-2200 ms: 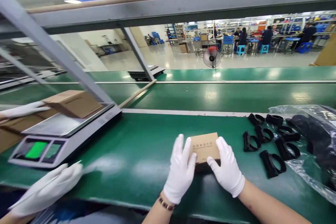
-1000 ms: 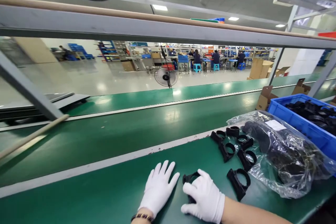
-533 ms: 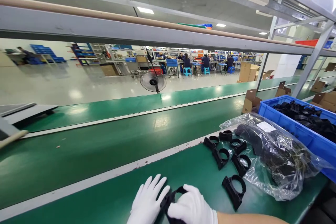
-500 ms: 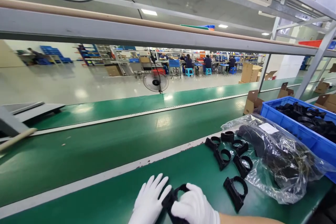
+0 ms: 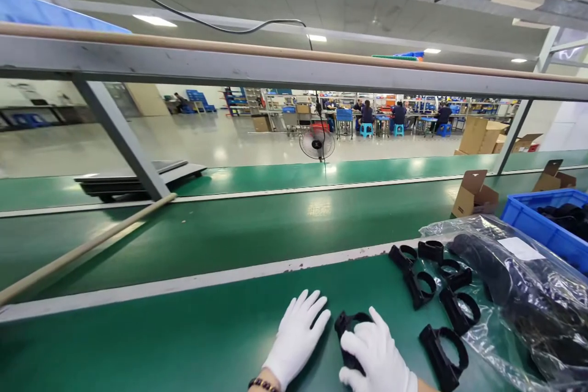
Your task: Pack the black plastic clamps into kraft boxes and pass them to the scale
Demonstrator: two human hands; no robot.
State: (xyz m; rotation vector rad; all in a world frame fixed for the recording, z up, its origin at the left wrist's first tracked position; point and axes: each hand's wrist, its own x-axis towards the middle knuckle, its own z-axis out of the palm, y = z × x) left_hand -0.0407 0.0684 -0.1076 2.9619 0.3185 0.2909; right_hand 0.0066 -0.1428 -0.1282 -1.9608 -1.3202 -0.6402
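My left hand (image 5: pixel 298 337), in a white glove, lies flat on the green work surface with its fingers stretched out, holding nothing. Just right of it, my gloved right hand (image 5: pixel 377 352) grips a black plastic ring bracket (image 5: pixel 345 323), whose lower part is partly hidden under my fingers. Another black bracket with a ring (image 5: pixel 444 355) lies to the right of that hand. Farther up are several similar brackets (image 5: pixel 460 309), lying loose beside and partly on the edge of a clear plastic bag (image 5: pixel 500 282) with dark parts inside.
A blue bin (image 5: pixel 528 214) with black parts stands at the right, near an open cardboard box (image 5: pixel 475 193). A wooden pole (image 5: pixel 87 251) slants across the belt at left. A metal crossbar (image 5: pixel 285 67) spans above; a fan (image 5: pixel 316 144) and seated people are beyond.
The view has swung left, so everything sits farther right in the picture. My left hand has come away from the bracket, leaving a gap; my right hand stays on it.
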